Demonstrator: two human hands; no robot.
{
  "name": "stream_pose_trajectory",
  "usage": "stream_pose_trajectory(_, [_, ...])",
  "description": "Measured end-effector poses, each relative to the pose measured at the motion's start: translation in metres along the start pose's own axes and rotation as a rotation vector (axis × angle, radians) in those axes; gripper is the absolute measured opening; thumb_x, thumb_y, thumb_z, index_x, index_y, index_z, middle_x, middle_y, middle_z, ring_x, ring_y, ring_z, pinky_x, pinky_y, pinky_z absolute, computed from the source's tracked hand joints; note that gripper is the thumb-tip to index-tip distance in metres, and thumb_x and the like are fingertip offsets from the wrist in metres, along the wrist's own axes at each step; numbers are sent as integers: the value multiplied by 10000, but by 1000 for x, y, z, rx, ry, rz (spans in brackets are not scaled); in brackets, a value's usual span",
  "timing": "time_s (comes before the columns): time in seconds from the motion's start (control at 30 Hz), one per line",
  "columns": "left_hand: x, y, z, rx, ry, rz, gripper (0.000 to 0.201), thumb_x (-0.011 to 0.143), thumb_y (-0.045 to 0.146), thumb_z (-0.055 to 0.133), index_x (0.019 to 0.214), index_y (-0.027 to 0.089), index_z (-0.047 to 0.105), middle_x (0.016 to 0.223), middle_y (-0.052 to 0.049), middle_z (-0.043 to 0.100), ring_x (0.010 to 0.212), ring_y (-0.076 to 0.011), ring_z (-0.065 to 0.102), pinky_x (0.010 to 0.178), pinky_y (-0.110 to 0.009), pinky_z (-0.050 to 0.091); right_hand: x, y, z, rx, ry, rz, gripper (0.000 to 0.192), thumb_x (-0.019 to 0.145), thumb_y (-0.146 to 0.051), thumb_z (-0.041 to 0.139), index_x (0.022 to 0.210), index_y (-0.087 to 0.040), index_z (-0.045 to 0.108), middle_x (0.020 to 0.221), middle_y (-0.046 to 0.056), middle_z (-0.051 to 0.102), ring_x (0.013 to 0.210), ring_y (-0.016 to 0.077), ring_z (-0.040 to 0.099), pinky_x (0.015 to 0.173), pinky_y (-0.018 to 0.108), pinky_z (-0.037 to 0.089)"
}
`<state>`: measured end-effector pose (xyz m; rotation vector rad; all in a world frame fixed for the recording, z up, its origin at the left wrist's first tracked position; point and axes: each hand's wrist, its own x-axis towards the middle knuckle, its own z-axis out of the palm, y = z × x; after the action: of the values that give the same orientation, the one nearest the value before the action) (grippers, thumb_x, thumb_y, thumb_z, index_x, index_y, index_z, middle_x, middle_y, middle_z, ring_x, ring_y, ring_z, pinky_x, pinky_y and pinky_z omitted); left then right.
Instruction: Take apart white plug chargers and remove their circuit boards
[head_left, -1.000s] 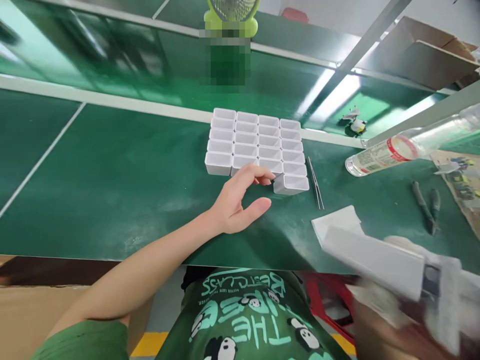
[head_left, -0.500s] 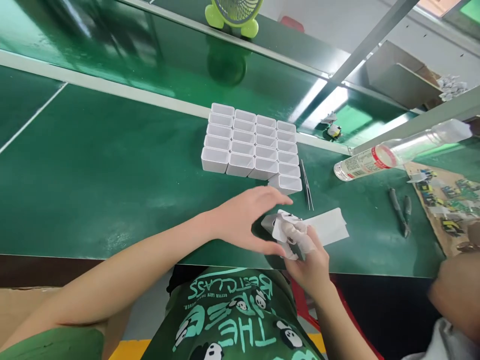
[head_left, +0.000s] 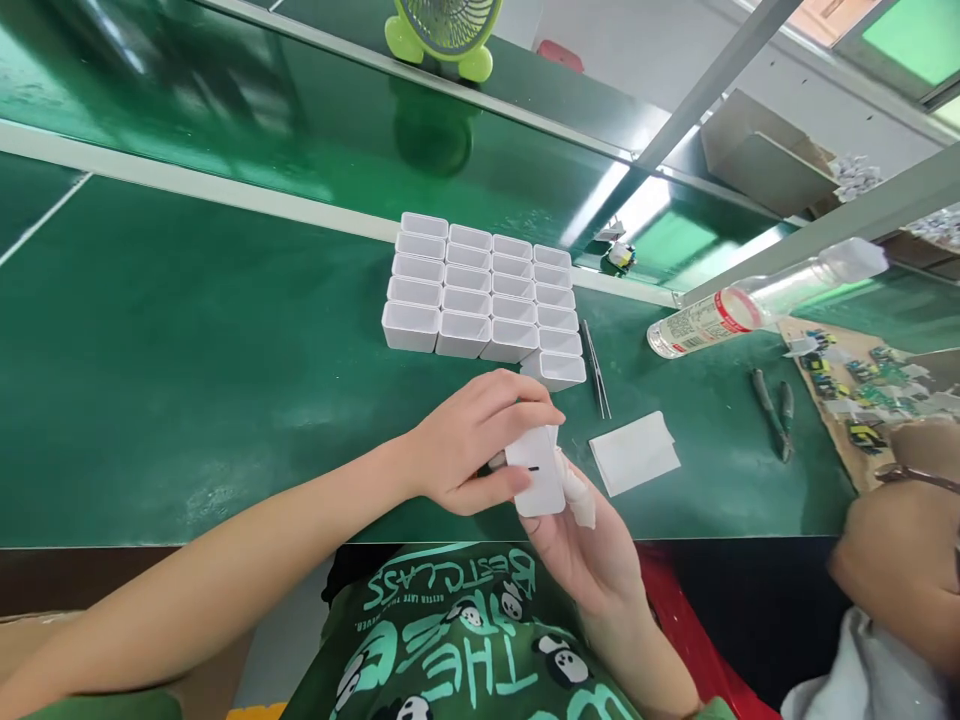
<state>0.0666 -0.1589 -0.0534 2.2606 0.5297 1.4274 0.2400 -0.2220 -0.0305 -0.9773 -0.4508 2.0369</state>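
Open-topped white plastic boxes (head_left: 411,342) stand packed in a block of rows on the green workbench (head_left: 225,350), beyond the hands. The left hand (head_left: 480,440) comes in from the left, forearm low across the bench edge, back of the hand upward; its thumb presses the near face of a white plastic case (head_left: 541,490) with a small dark slot, while its fingers curl over the far edge. The case thus sits between left thumb and fingers, above the bench's near edge. The right hand (head_left: 592,550), palm turned up, supports it from below and the right, a white-wrapped finger (head_left: 579,500) against its side; its other fingertips are partly hidden. Farther right lie metal tweezers (head_left: 596,370), white paper (head_left: 636,455) and pliers (head_left: 772,415).
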Motion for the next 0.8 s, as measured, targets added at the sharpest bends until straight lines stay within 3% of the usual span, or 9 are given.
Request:
stream_pose_trajectory(0.1, [-2, 3, 0, 2, 6, -26, 397, 967, 361, 285, 1230, 161, 505, 1107, -142, 551, 1029, -246, 557, 905, -415, 504, 1, 1, 4, 93, -44, 55, 258, 836, -340, 719, 1073, -258, 657, 1028, -4, 725, 873, 139, 702, 808, 276, 623])
stream_pose_trajectory(0.27, [-1, 4, 0, 4, 42, -29, 381, 959, 351, 275, 1188, 160, 512, 1081, -134, 555, 989, -242, 557, 870, -410, 505, 1, 0, 2, 126, -61, 57, 257, 873, -315, 689, 1123, -278, 642, 1013, -20, 727, 838, 122, 704, 817, 289, 628])
stream_pose_trajectory(0.43, [-2, 2, 2, 24, 41, -28, 372, 959, 345, 282, 1173, 152, 517, 1081, -136, 555, 973, -232, 557, 850, -393, 494, 3, 2, -1, 36, -73, 55, 178, 881, -368, 665, 1035, -279, 665, 1037, -22, 715, 817, 136, 699, 803, 327, 632])
stream_pose_trajectory(0.53, [-3, 1, 1, 13, 78, -42, 383, 963, 344, 298, 1218, 151, 508, 1112, -138, 550, 1019, -238, 550, 877, -399, 492, 3, -10, -5, -83, -102, 49, 196, 902, -414, 615, 1015, -264, 669, 1046, 10, 715, 848, 172, 701, 771, 355, 633])
stream_pose_trajectory(0.63, [-3, 0, -2, 69, 140, -165, 349, 966, 275, 340, 1261, 159, 487, 1163, -133, 532, 1107, -239, 518, 944, -404, 477, 14, -51, -13, -350, -35, -188, 247, 942, -421, 525, 1101, -272, 640, 1176, 48, 682, 981, 200, 684, 808, 368, 615])
stream_pose_trajectory(0.73, [-3, -3, -5, 145, 142, -352, 357, 979, 236, 343, 1316, 158, 429, 1264, -143, 471, 1088, -214, 528, 924, -377, 496, 53, -116, -26, -837, 141, -709, 329, 966, -389, 439, 1267, -294, 533, 1248, 75, 628, 1112, 220, 632, 853, 379, 581])
stream_pose_trajectory(0.8, [-4, -5, -6, 206, 87, -442, 388, 989, 259, 337, 1363, 161, 369, 1334, -159, 426, 1009, -195, 558, 869, -367, 520, 93, -159, -35, -1271, 388, -1009, 403, 974, -364, 413, 1368, -279, 419, 1291, 95, 587, 1143, 229, 604, 849, 389, 568])
